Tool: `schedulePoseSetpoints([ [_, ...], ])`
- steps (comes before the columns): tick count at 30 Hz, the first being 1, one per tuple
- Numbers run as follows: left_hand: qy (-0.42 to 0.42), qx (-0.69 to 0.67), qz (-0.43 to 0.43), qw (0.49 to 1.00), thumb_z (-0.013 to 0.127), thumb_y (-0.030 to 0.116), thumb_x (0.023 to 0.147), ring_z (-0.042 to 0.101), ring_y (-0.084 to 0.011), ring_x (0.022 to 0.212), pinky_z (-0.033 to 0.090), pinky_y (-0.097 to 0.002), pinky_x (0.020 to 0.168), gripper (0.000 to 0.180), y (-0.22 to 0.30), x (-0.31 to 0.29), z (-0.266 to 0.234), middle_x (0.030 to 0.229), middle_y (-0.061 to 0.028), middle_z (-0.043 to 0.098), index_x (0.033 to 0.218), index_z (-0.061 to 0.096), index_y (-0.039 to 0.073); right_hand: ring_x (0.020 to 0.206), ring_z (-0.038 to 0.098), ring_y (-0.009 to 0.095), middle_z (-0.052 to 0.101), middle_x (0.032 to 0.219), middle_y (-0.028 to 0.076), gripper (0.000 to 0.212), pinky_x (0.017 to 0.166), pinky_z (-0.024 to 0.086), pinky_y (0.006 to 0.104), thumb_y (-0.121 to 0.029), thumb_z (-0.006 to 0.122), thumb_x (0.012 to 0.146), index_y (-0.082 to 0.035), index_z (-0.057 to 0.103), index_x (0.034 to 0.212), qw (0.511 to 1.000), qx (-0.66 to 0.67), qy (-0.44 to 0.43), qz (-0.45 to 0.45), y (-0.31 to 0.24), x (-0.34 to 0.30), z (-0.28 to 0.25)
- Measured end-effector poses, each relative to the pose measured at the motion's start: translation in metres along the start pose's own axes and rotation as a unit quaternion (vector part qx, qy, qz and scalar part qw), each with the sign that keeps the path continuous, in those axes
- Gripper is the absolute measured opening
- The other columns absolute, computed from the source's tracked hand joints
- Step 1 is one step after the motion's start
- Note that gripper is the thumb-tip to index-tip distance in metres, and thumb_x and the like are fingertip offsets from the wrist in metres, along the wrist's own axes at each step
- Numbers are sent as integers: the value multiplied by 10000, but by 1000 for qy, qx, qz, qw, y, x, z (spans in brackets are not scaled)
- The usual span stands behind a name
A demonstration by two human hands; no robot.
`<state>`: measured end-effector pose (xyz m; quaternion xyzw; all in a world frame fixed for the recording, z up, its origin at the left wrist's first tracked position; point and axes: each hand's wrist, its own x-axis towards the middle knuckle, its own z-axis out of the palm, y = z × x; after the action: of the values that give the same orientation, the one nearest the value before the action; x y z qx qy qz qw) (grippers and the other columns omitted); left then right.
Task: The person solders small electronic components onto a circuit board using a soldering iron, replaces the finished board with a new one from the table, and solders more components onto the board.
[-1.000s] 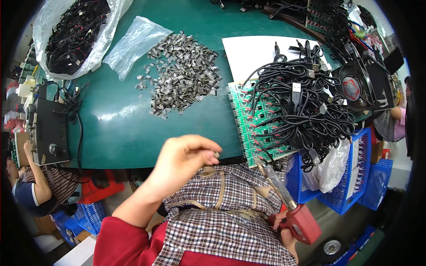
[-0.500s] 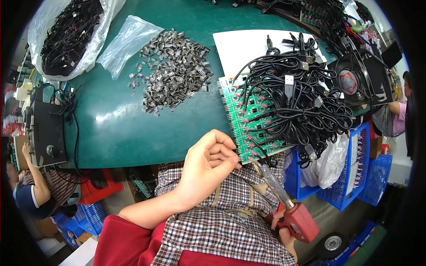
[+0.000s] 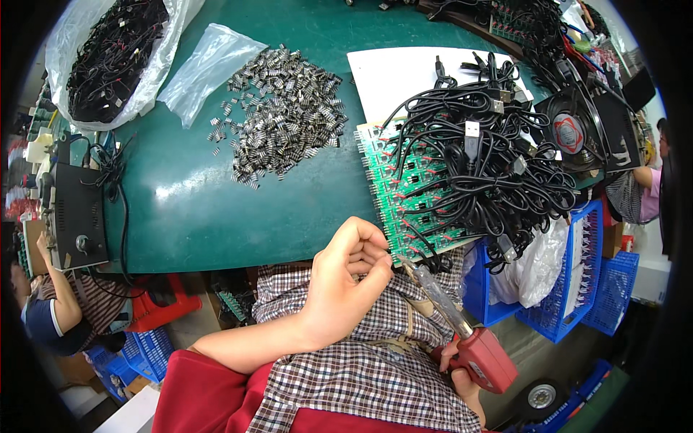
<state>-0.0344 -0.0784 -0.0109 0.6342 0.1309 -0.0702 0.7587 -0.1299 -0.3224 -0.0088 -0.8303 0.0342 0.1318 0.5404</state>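
Note:
My left hand [image 3: 349, 285] is closed in a pinch at the near left corner of a green circuit board panel [image 3: 382, 195]. Whatever its fingertips hold, if anything, is too small to make out. Below that corner, my right hand [image 3: 462, 375] grips a red soldering gun [image 3: 488, 359]. The gun's tip reaches up to the panel's edge, close to my left fingertips. Black USB cables [image 3: 476, 166] with red wire ends lie bundled over the panel, and metal pins line its left side. A white sheet [image 3: 382, 79] lies behind it.
Left of the panel, small metal parts [image 3: 289, 115] are heaped on the green table [image 3: 195, 224] beside a clear plastic bag [image 3: 206, 72]. A bag of black cables [image 3: 119, 58] and a black box [image 3: 78, 216] stand far left. Blue crates [image 3: 559, 303] are at right. Other people sit on both sides.
My left hand has shifted slightly down and to the right, still pinched beside the panel corner. The soldering gun has moved a little to the left. The panel and cables look nearly unchanged.

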Motion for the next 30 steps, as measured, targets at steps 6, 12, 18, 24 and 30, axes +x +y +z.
schedulePoseSetpoints([
  [6, 3, 2, 12, 1000, 497, -82, 814, 554, -93, 761, 511, -232, 694, 161, -1, 0, 1, 837, -48, 500, 920, 411, 4, 508, 527, 204, 540, 624, 4, 255, 463, 399, 316, -359, 665, 658, -113, 619, 707, 999, -51, 13, 5, 19, -6, -4],
  [12, -2, -4, 0, 1000, 492, -83, 810, 549, -89, 760, 512, -232, 690, 160, 0, 1, 2, 831, -46, 495, 910, 406, 7, 516, 539, 181, 561, 617, -13, 357, 471, 409, 305, -459, 645, 698, -107, 590, 674, 999, -27, -17, -23, 7, 2, -3],
  [18, -4, 1, 9, 1000, 493, -84, 805, 546, -89, 755, 511, -231, 687, 171, 0, 2, 1, 833, -45, 490, 914, 400, 10, 523, 546, 161, 551, 586, -36, 418, 486, 412, 291, -530, 612, 723, -119, 578, 654, 999, -21, -26, -9, 8, -1, -3],
  [24, 0, 0, 9, 1000, 496, -81, 805, 548, -91, 745, 505, -226, 678, 177, -1, 2, 1, 833, -47, 490, 918, 398, 15, 520, 538, 156, 542, 567, -52, 408, 493, 407, 282, -535, 598, 737, -129, 614, 697, 999, -48, -11, -16, 9, -4, -3],
  [30, -6, 3, 4, 1000, 504, -71, 809, 547, -90, 736, 498, -224, 674, 177, 0, 2, 1, 826, -45, 492, 917, 398, 20, 509, 546, 150, 560, 575, -58, 387, 484, 412, 280, -514, 610, 726, -130, 641, 761, 999, -28, -18, -16, -3, -5, -3],
])
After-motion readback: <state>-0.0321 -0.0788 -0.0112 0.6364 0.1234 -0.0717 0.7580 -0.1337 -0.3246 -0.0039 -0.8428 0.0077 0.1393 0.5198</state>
